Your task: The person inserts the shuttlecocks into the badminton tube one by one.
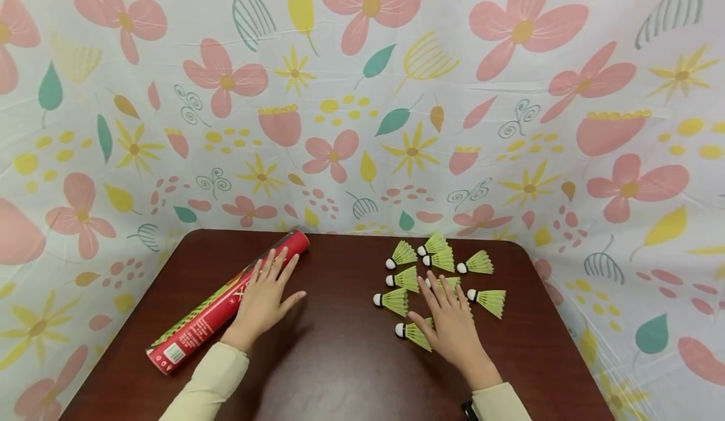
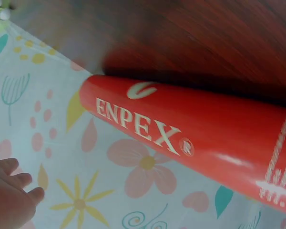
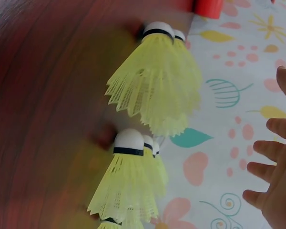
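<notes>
A red shuttlecock tube [image 1: 198,326] lies slantwise on the left of the table. My left hand [image 1: 265,298] overlaps its middle in the head view, fingers spread and straight. In the left wrist view that hand [image 2: 9,193] shows apart from the tube [image 2: 219,143], which reads ENPEX. Several yellow shuttlecocks with white tips lie loosely grouped at the right. Over the near part of the group, my right hand [image 1: 453,330] spreads its fingers and partly hides a shuttlecock [image 1: 420,334]. The right wrist view has this hand [image 3: 279,167] beside the shuttlecocks [image 3: 148,76], holding nothing.
The dark brown table [image 1: 334,345] has rounded far corners. Behind it hangs a white cloth [image 1: 351,207] printed with flowers and leaves, close to the far edge. One shuttlecock [image 1: 488,301] lies farthest right in the group.
</notes>
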{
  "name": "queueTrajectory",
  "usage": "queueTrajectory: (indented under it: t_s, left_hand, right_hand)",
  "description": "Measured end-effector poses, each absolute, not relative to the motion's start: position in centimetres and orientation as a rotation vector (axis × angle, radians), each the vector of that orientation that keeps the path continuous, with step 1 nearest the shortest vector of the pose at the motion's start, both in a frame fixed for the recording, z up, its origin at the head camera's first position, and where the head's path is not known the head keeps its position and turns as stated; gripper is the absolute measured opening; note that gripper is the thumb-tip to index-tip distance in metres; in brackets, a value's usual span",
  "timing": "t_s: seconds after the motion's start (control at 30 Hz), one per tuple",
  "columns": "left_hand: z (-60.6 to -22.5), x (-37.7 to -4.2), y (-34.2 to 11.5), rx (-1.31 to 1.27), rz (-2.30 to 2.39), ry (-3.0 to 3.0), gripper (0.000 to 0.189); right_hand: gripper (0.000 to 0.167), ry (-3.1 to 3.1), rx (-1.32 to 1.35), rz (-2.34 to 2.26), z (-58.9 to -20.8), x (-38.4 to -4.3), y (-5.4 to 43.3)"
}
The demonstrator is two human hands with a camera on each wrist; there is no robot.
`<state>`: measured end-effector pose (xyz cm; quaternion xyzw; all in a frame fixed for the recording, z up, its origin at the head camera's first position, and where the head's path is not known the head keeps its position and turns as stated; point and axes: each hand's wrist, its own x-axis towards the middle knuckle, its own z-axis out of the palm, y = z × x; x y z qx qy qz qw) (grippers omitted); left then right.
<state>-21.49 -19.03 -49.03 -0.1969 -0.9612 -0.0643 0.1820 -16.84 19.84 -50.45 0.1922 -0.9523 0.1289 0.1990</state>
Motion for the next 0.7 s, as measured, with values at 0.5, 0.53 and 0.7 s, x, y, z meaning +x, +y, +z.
queueTrajectory:
  t_s: [0.5, 0.53, 0.7]
  left_hand:
    - [-49.5, -24.5, -23.6, -0.744, -0.214, -2.594, 0.075]
    - [-49.7, -24.8, -23.9, -0.750, -0.212, -2.590, 0.076]
    - [-50.8, -26.0, -25.0, -0.775, -0.193, -2.602, 0.077]
  right_hand:
    - [0.068, -2.598, 0.679, 0.409, -51.7, -17.5, 22.1]
    - [0.068, -2.597, 0.682, 0.418, -51.9, -17.6, 22.3]
    - [0.066, -2.593, 0.680, 0.467, -52.5, -17.9, 23.1]
